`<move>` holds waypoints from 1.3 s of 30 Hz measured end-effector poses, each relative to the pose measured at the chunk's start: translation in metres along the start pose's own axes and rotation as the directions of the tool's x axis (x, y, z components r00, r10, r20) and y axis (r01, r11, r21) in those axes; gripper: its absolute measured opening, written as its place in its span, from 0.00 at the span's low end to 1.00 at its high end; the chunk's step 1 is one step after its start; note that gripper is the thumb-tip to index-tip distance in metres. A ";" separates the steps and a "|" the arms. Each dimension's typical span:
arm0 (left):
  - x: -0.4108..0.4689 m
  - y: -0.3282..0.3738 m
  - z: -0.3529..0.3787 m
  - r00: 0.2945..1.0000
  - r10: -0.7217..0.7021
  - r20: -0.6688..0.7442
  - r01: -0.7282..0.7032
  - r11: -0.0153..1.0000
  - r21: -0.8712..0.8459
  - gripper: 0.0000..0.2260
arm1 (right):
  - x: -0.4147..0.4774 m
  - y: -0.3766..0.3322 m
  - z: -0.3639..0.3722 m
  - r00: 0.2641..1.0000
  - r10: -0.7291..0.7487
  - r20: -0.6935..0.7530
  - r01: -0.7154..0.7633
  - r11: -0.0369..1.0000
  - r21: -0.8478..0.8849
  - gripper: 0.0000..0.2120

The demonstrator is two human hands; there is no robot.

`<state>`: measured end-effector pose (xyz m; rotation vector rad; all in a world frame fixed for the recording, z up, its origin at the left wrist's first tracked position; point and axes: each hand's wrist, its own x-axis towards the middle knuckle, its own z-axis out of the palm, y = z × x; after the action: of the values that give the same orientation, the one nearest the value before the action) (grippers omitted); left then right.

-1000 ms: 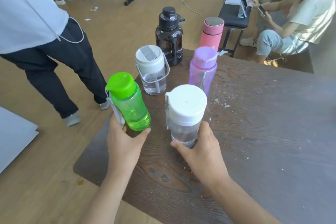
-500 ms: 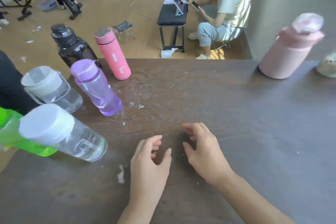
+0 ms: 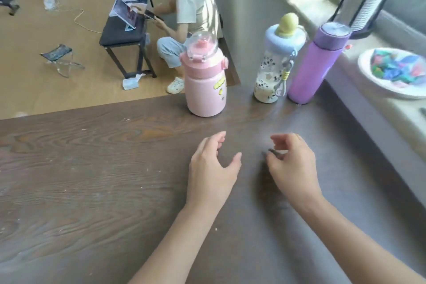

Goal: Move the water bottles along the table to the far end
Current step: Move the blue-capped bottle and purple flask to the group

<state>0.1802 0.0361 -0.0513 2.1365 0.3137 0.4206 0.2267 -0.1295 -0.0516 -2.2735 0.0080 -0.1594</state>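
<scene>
Dark wood-grain table [image 3: 92,168] filled the lower view, with pale flecks scattered on its left part. Beyond its far edge, on the floor to the left, stood a small folding stool [image 3: 60,59] and a black bench [image 3: 125,34] with a tablet propped on it; a seated person [image 3: 186,18] faced the bench.

My left hand [image 3: 211,168] hovered over the table with fingers spread and loosely curled, holding nothing. Just ahead of it, a pink bottle [image 3: 205,80] with a clear dome lid stood upright near the far edge.

My right hand [image 3: 291,163] was beside the left, apart from it, fingers curled, also holding nothing. Whether either hand touched the tabletop, I could not tell.

Further right, a clear patterned bottle [image 3: 273,69] with a pale blue cap and yellow knob stood upright. Just beside it stood a purple bottle [image 3: 314,67], close to the table's right edge. All three bottles were well apart from my hands.

On the ledge at far right sat a white bowl [image 3: 378,85] with colourful contents.
</scene>
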 end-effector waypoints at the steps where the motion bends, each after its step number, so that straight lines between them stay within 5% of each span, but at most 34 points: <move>1: 0.016 0.012 0.020 1.000 0.010 0.022 -0.010 1.000 -0.004 0.28 | 0.021 0.011 -0.010 0.998 0.031 -0.050 -0.032 0.999 -0.019 0.16; 6: 0.096 0.054 0.099 0.996 0.007 0.084 -0.015 0.995 0.098 0.42 | 0.117 0.046 -0.039 0.974 0.112 -0.196 -0.129 0.989 -0.077 0.22; 14: 0.149 0.056 0.133 0.999 -0.029 -0.030 0.032 0.995 0.091 0.31 | 0.181 0.054 -0.033 0.991 0.037 -0.125 -0.027 0.997 0.077 0.23; 21: 0.120 0.055 0.118 0.994 -0.075 -0.076 0.075 0.997 -0.004 0.31 | 0.152 0.038 -0.035 0.989 0.091 -0.120 -0.075 0.988 0.137 0.22; 29: 0.011 0.032 0.031 0.995 -0.074 -0.072 0.060 0.981 -0.184 0.28 | 0.022 0.003 -0.040 0.995 0.050 -0.086 -0.036 0.987 0.155 0.19; 39: -0.131 -0.058 -0.191 0.972 -0.167 -0.167 0.142 0.978 -0.150 0.24 | -0.180 -0.097 0.037 0.987 -0.057 0.150 0.033 0.987 0.159 0.20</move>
<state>-0.0213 0.1609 -0.0220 1.9282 0.5355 0.5288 0.0477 -0.0277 -0.0220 -2.1248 -0.1326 -0.0068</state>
